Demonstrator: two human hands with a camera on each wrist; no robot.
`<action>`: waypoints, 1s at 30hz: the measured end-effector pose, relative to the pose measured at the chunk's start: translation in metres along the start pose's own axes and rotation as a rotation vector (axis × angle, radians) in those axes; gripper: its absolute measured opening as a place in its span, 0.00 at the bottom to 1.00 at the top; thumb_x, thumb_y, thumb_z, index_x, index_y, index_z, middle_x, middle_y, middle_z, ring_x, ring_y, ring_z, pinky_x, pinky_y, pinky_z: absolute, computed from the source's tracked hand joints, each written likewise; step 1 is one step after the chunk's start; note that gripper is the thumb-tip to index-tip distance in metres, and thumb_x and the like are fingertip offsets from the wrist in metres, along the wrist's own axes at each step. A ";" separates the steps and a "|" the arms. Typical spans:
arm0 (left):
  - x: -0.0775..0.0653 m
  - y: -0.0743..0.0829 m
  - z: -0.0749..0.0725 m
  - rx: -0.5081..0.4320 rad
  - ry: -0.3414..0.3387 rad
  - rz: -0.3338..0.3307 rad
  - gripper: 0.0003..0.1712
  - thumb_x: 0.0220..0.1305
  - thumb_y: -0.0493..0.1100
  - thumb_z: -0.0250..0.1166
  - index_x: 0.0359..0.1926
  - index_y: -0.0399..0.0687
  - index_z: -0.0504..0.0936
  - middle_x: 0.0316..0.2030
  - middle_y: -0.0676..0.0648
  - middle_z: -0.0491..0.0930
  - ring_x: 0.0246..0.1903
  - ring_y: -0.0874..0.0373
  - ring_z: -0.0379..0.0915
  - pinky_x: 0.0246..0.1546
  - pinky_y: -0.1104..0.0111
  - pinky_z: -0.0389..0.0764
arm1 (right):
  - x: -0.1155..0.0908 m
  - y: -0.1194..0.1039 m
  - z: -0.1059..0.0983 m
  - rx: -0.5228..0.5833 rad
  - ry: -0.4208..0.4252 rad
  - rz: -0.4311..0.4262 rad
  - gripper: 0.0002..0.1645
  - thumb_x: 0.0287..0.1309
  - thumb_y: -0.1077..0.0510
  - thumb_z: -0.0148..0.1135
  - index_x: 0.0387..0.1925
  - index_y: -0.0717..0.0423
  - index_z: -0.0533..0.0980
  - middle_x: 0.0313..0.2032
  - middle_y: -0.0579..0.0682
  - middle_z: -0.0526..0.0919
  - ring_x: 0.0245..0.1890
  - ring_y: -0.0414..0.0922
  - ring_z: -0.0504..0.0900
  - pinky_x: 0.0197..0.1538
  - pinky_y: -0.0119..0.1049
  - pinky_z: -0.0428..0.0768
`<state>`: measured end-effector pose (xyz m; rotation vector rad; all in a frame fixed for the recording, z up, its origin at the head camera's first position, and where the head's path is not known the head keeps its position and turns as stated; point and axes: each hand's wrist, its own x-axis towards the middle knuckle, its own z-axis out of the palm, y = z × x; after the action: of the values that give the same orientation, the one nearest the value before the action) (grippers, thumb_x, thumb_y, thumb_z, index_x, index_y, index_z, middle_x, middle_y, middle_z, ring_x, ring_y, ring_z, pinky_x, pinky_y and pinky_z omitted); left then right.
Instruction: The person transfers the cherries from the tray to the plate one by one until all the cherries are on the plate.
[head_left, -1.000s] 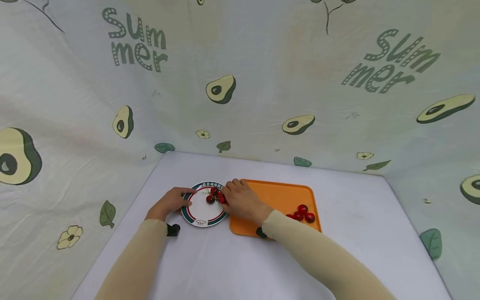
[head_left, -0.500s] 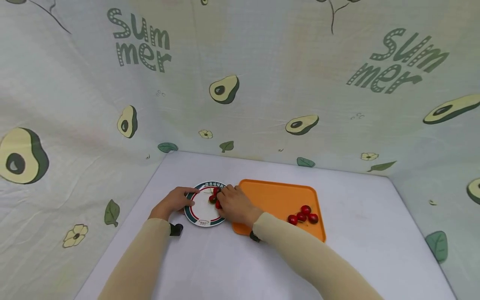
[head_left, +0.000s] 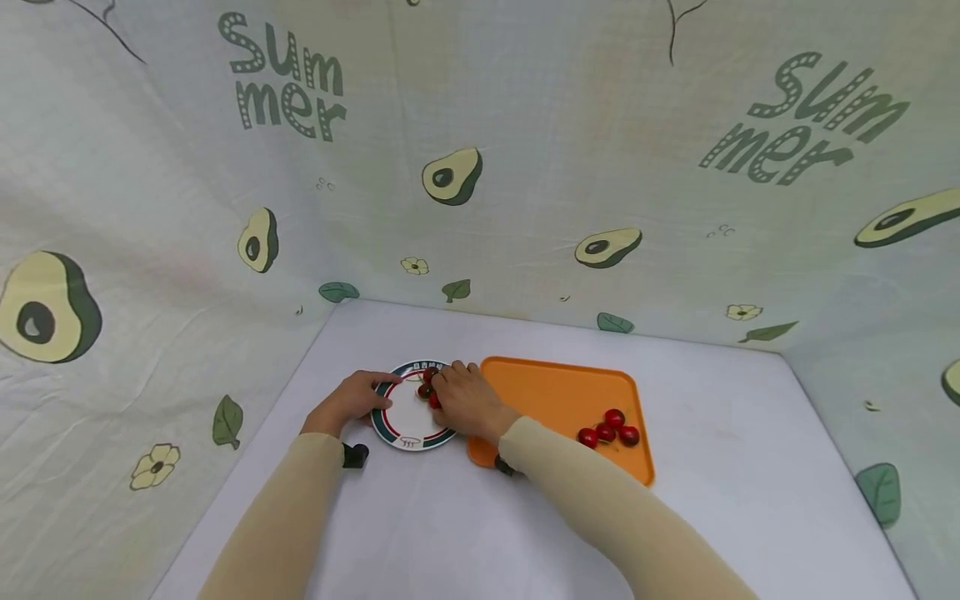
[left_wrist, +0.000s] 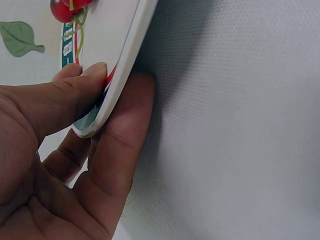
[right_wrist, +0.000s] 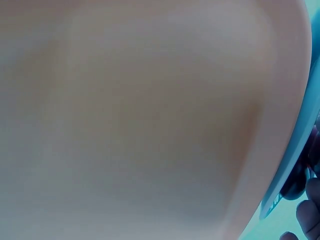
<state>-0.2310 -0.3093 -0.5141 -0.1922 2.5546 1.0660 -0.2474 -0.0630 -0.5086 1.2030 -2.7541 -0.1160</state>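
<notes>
A white plate [head_left: 407,419] with a green and red patterned rim lies on the table. My left hand [head_left: 345,402] grips its left edge; in the left wrist view the thumb [left_wrist: 75,97] is on top and fingers are beneath, the edge tilted. Several red cherries with thin green stems sit on the plate, including a dark red cherry [head_left: 425,391]. At the plate's right side, my right hand [head_left: 467,402] has curled fingers about a red cherry [head_left: 435,401], partly hidden by the hand. In the right wrist view, fingertips [right_wrist: 309,216] are beside dark cherries [right_wrist: 295,182].
An orange tray [head_left: 558,383] lies right of the plate, under the right forearm. Several cherries [head_left: 606,432] are grouped in its front right corner. A cloth printed with avocados [head_left: 452,177] hangs behind the white table [head_left: 720,450].
The right hand, with the cherry, has shifted left and slightly down over the plate beside the other cherries. The left hand keeps its grip on the plate. The head view has shifted slightly.
</notes>
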 end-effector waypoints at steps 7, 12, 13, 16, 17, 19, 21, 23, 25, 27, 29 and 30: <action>0.004 0.003 0.000 -0.008 -0.004 0.009 0.30 0.70 0.36 0.69 0.71 0.52 0.79 0.65 0.31 0.72 0.25 0.53 0.81 0.30 0.65 0.83 | -0.005 0.007 0.000 0.004 0.021 0.003 0.22 0.69 0.43 0.61 0.55 0.52 0.79 0.50 0.48 0.82 0.48 0.47 0.73 0.52 0.40 0.73; 0.004 0.003 0.000 0.004 -0.012 0.013 0.30 0.69 0.36 0.69 0.71 0.51 0.79 0.65 0.30 0.71 0.24 0.54 0.81 0.30 0.66 0.83 | -0.011 0.010 -0.005 0.006 0.033 -0.003 0.22 0.71 0.41 0.61 0.53 0.52 0.79 0.48 0.48 0.81 0.47 0.47 0.72 0.51 0.40 0.72; 0.004 0.002 0.000 0.013 -0.012 0.013 0.30 0.70 0.36 0.69 0.71 0.51 0.79 0.65 0.30 0.71 0.25 0.54 0.81 0.31 0.66 0.83 | -0.012 0.011 -0.006 0.002 0.034 -0.006 0.22 0.72 0.40 0.61 0.53 0.52 0.79 0.47 0.48 0.81 0.46 0.47 0.71 0.51 0.39 0.72; 0.002 0.001 0.000 0.041 -0.010 0.018 0.30 0.70 0.37 0.69 0.72 0.51 0.78 0.66 0.30 0.71 0.31 0.53 0.81 0.34 0.66 0.81 | -0.017 0.014 -0.009 -0.008 0.043 -0.015 0.23 0.72 0.39 0.61 0.53 0.52 0.79 0.47 0.47 0.80 0.47 0.47 0.71 0.53 0.40 0.73; 0.001 0.001 0.000 0.046 -0.007 0.011 0.30 0.70 0.38 0.69 0.72 0.52 0.78 0.66 0.31 0.71 0.33 0.53 0.80 0.36 0.67 0.81 | -0.019 0.016 -0.010 -0.006 0.045 -0.014 0.23 0.71 0.39 0.61 0.53 0.52 0.79 0.46 0.47 0.80 0.47 0.47 0.71 0.54 0.41 0.73; 0.000 0.001 0.000 0.064 -0.004 0.010 0.30 0.70 0.38 0.69 0.72 0.52 0.78 0.67 0.30 0.71 0.37 0.52 0.79 0.38 0.66 0.79 | -0.024 0.022 -0.011 0.006 0.059 -0.008 0.22 0.70 0.40 0.63 0.53 0.52 0.80 0.46 0.47 0.80 0.48 0.47 0.72 0.57 0.43 0.73; -0.001 0.001 0.001 0.066 -0.006 0.003 0.30 0.71 0.38 0.69 0.72 0.52 0.78 0.68 0.30 0.71 0.38 0.49 0.80 0.39 0.65 0.80 | -0.030 0.029 -0.012 0.018 0.075 -0.004 0.22 0.69 0.42 0.64 0.53 0.53 0.80 0.47 0.47 0.80 0.49 0.47 0.73 0.59 0.44 0.73; -0.001 0.002 0.001 0.073 -0.009 -0.004 0.30 0.71 0.39 0.69 0.72 0.53 0.78 0.69 0.30 0.70 0.40 0.49 0.79 0.41 0.64 0.80 | -0.037 0.037 -0.013 0.015 0.089 -0.013 0.21 0.69 0.44 0.64 0.53 0.53 0.80 0.47 0.48 0.81 0.49 0.48 0.73 0.58 0.45 0.74; 0.000 0.003 0.000 0.072 -0.015 -0.004 0.30 0.71 0.39 0.69 0.73 0.53 0.77 0.69 0.30 0.70 0.41 0.48 0.79 0.42 0.63 0.81 | -0.044 0.047 -0.014 -0.005 0.107 -0.029 0.20 0.70 0.45 0.63 0.52 0.54 0.81 0.48 0.49 0.81 0.49 0.49 0.73 0.55 0.45 0.74; 0.000 0.004 0.000 0.087 -0.016 0.006 0.30 0.71 0.40 0.69 0.73 0.52 0.77 0.69 0.29 0.70 0.42 0.49 0.78 0.43 0.63 0.79 | -0.053 0.058 -0.018 -0.015 0.124 -0.046 0.19 0.70 0.46 0.63 0.52 0.55 0.80 0.48 0.50 0.82 0.47 0.50 0.74 0.52 0.44 0.74; 0.001 0.005 -0.001 0.090 -0.017 0.009 0.30 0.71 0.39 0.68 0.73 0.52 0.77 0.69 0.29 0.70 0.42 0.50 0.78 0.44 0.63 0.78 | -0.062 0.067 -0.021 0.002 0.140 -0.050 0.18 0.70 0.47 0.64 0.51 0.56 0.80 0.48 0.52 0.82 0.46 0.51 0.73 0.49 0.45 0.73; 0.001 0.006 -0.001 0.089 -0.017 0.010 0.30 0.71 0.39 0.68 0.73 0.52 0.77 0.69 0.29 0.70 0.41 0.50 0.78 0.44 0.63 0.78 | -0.067 0.071 -0.023 0.016 0.143 -0.046 0.18 0.70 0.47 0.65 0.51 0.56 0.80 0.48 0.52 0.81 0.46 0.51 0.73 0.49 0.45 0.72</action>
<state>-0.2335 -0.3062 -0.5101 -0.1471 2.5834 0.9509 -0.2501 0.0339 -0.4832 1.2283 -2.6101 -0.0117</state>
